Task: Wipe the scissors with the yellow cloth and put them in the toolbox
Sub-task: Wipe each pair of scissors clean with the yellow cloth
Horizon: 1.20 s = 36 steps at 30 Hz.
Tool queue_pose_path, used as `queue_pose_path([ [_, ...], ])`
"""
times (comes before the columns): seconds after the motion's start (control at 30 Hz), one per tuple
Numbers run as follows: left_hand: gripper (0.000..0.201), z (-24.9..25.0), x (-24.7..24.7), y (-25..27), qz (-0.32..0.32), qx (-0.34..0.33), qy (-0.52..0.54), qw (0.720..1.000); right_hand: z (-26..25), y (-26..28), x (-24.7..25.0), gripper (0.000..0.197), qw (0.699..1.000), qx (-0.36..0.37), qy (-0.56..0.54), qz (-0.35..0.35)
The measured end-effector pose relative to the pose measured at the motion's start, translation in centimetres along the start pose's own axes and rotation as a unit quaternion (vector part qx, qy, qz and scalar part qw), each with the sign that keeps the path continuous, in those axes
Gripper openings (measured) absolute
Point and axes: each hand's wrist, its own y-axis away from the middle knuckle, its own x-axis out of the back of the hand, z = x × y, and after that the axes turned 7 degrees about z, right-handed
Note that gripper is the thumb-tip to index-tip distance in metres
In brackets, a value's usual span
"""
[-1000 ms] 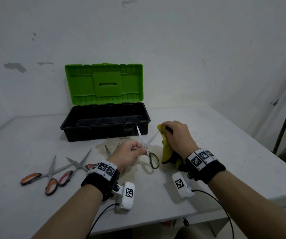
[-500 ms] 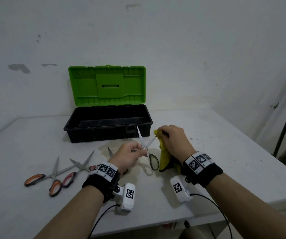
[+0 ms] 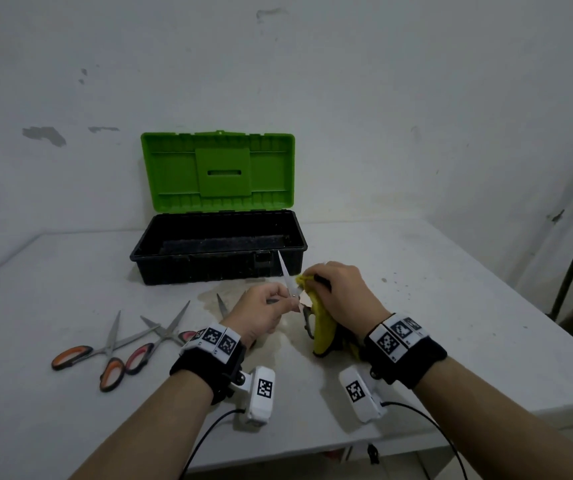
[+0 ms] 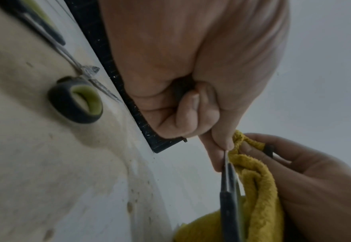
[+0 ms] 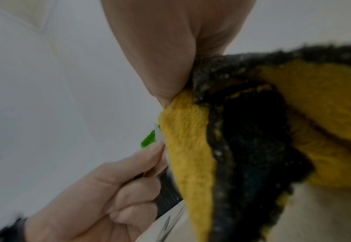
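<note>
A: The fingers (image 4: 193, 113) of the left hand (image 3: 261, 311) are curled tight round the handle of the scissors (image 3: 290, 285), thumb and forefinger pinching near the pivot. The right hand (image 3: 342, 294) has its fingers folded round the yellow cloth (image 3: 323, 327), pinched over one blade.

B: Where do the scissors sit?

A: Held above the surface (image 3: 451, 306), blades spread, one bare tip pointing up toward the toolbox (image 3: 219, 268) just behind.

B: How will they handle?

A: Light, stiff and slick on the steel, I'd judge; sharp along the edge. Hold by the handle loops. The cloth is soft and limp.

B: Room to move?

A: The toolbox is open, lid (image 3: 217, 173) upright, nothing between. Other scissors (image 3: 105, 351) lie to the left, well apart.
</note>
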Motion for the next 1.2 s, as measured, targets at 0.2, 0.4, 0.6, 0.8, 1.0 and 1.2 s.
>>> queue_pose_path([
  [0.2,0.019,0.1,0.1,-0.5,0.000,0.003,-0.016,1.000,1.2,-1.8,2.0,0.014,0.993,-0.063,0.017,0.095],
  [0.4,0.014,-0.5,0.3,-0.8,-0.006,-0.006,-0.051,0.999,-1.1,0.3,-0.3,0.015,0.998,-0.020,0.018,-0.063],
  [0.6,0.018,-0.4,0.6,-0.1,-0.006,-0.019,-0.049,0.999,0.2,-1.6,0.6,0.014,0.997,-0.073,0.030,0.012],
  [0.8,0.021,0.7,0.5,0.1,-0.011,0.022,0.035,0.999,-1.0,-0.3,1.1,0.012,0.998,-0.003,-0.009,0.066],
  [1.0,0.017,0.9,0.0,0.5,-0.020,0.024,0.023,0.999,-0.3,1.1,0.0,0.013,0.999,0.011,-0.021,0.023],
  [1.2,0.021,0.1,0.2,0.3,-0.004,0.014,-0.007,1.000,1.5,-0.7,2.0,0.014,0.994,-0.066,0.021,0.089],
])
